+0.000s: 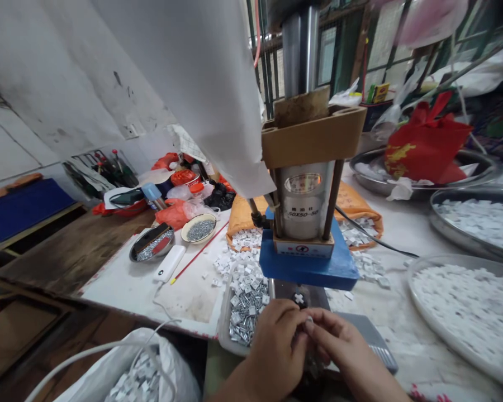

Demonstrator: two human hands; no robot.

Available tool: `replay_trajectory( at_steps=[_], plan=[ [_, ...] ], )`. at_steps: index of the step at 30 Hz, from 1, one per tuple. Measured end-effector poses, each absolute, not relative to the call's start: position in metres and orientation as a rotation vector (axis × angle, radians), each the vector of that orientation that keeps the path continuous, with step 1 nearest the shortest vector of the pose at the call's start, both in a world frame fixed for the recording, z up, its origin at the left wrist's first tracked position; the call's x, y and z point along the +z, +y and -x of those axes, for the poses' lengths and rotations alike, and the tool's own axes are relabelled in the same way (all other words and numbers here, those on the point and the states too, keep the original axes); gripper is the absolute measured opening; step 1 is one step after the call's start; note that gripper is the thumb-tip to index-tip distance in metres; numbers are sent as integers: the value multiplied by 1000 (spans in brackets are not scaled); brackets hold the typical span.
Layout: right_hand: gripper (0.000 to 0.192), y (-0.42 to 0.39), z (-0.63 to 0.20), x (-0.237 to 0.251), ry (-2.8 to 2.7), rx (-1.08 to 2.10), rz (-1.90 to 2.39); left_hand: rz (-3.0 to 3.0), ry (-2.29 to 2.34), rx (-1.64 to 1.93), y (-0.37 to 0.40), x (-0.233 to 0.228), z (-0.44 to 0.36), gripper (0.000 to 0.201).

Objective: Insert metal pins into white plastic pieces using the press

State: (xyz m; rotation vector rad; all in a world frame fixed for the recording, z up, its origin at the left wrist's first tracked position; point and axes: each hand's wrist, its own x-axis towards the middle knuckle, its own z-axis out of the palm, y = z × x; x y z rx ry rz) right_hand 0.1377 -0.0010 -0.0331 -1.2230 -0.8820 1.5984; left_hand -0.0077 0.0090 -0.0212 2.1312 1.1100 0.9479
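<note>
White plastic and bright metal make up the small piece (309, 322) pinched between both hands, just in front of the press (304, 223) and below its blue base plate (308, 268). The left hand (276, 349) curls in from the lower middle, knuckles up, thumb and forefinger closed on the piece; the right hand (339, 346) meets it from the other side, fingertips closed on the same spot, so the two hands sit touching, wrists low over the table (184, 290) edge. To do this step well, I judge the piece should be kept square between the fingertips and seated flat on the die (299, 298), which already shows a white cross-shaped part, with fingers drawn clear of the ram before any stroke. Supply is close: a tray of assembled clips (245, 307) lies just left of the hands, and a wide dish of white parts (465, 301) sits to the right. Exactly how the piece is turned is too small to tell.
</note>
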Motion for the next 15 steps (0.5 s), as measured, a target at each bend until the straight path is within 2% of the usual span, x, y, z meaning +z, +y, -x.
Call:
replay_trajectory(
  at_steps=[5, 8, 10, 15],
  plan=[
    [32, 3, -141, -32, -943, 1551, 1254, -2226, 933, 1060, 12, -17, 5, 35],
    [45, 7, -147, -28, -981, 1532, 1318, -2109, 981, 1146, 22, -15, 7, 25],
    [49, 13, -152, -26, -1029, 1341, 1374, -1973, 1099, 1241, 32, -16, 8, 16],
    [30, 25, -153, -31, -1260, 941, 1444, -1826, 1213, 1203, 50, -29, 1, 13]
  ],
)
